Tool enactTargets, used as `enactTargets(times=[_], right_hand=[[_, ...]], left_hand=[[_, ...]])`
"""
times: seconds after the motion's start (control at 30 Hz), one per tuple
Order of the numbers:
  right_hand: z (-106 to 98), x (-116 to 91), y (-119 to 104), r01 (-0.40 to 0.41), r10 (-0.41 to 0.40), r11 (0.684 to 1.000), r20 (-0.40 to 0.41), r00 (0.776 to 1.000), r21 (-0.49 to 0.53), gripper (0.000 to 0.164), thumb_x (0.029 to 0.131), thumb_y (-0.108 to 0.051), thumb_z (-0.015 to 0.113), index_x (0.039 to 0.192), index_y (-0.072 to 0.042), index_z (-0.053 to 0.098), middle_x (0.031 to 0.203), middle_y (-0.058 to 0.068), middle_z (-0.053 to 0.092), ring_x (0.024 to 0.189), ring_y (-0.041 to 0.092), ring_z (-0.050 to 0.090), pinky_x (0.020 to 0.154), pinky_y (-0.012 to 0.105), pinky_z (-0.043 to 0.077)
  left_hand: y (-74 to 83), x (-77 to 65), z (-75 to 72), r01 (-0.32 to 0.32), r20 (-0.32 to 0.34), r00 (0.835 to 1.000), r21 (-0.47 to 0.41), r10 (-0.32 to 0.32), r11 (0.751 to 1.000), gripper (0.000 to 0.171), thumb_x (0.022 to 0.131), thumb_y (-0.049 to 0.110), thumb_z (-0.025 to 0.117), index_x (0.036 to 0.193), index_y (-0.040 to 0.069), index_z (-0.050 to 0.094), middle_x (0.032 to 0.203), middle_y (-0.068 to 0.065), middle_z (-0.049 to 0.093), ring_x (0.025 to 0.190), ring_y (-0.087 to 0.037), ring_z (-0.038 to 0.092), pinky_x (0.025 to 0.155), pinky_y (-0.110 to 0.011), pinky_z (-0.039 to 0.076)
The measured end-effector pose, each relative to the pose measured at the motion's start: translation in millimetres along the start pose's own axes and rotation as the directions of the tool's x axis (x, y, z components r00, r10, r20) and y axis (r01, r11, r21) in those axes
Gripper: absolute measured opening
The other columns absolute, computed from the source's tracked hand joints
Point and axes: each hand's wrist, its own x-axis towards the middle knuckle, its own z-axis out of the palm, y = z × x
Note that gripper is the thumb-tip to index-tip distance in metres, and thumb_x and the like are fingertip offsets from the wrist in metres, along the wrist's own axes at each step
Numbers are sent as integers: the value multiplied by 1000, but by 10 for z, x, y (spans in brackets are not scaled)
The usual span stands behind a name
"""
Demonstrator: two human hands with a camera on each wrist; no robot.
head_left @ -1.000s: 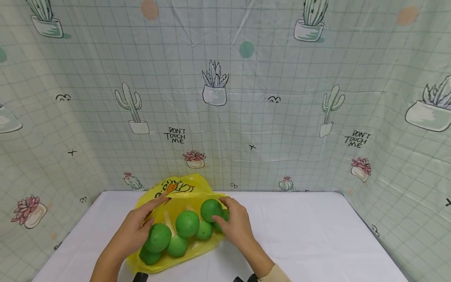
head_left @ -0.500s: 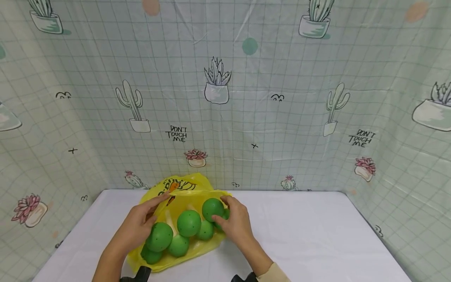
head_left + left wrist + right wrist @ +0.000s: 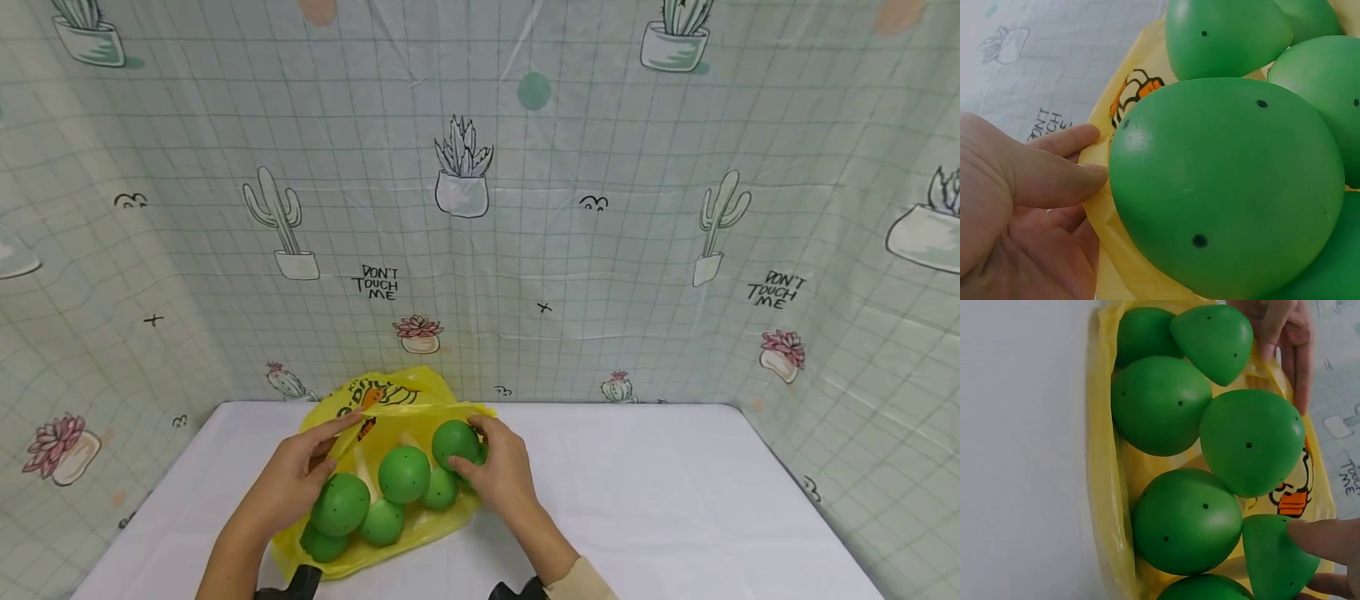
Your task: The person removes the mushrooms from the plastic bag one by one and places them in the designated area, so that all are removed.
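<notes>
A yellow plastic bag (image 3: 427,521) lies on its side with its mouth toward me, and several green balls with black dots rest in it. My left hand (image 3: 292,475) pinches the left edge of the bag's mouth. The left wrist view shows the thumb (image 3: 1060,178) inside the edge and fingers behind it, with a large green ball (image 3: 1229,187) beside them. On the other side, my right hand (image 3: 506,467) grips the upper right green ball (image 3: 452,440). Its thumb (image 3: 1325,537) presses that ball in the right wrist view; some fingers are hidden.
The bag sits on a white-covered table (image 3: 637,500), left of its middle. Behind and at both sides hangs a gridded cloth (image 3: 510,250) printed with cactus drawings. A black wrist strap part (image 3: 300,581) shows at the bottom edge.
The head view shifts slightly. Both hands, the bag and the balls stay almost where they were.
</notes>
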Motion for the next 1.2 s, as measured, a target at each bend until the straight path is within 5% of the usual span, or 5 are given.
enactTargets(times=[1.2], right_hand=[[-6,16,65,56,-56,996,-2,998,70,54,81,-13,92,127,5,69,125,19,71,110,36,70,96,51,59]], left_hand=[[-2,-16,6,-1,-9,1000,-54,0,999,65,96,-22,52,155,5,52,159,-22,47,133,-39,59,100,-37,58]])
